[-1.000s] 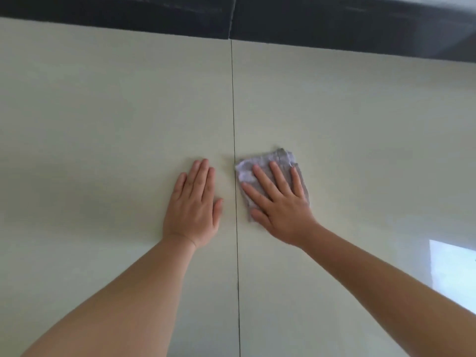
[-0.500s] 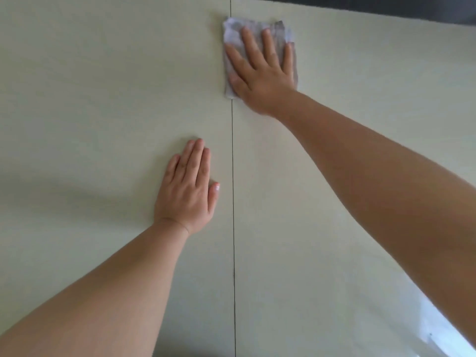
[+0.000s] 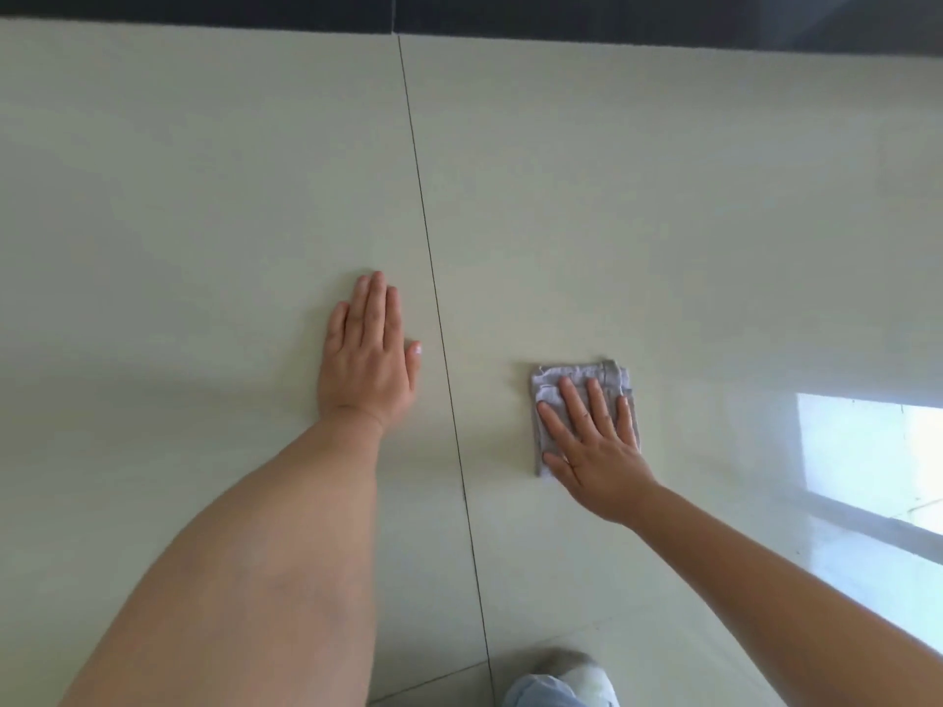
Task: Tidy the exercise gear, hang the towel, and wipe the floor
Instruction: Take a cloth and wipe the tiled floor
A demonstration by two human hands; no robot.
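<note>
Since half a second before, we saw the right hand drag the cloth back from the far edge, right of the tile seam. Fingers lay flat, spread, pressing it on the floor. Left hand stayed flat left of the seam, holding nothing.

Indoor room, glossy cream floor tiles, dark skirting band, window reflection
</note>
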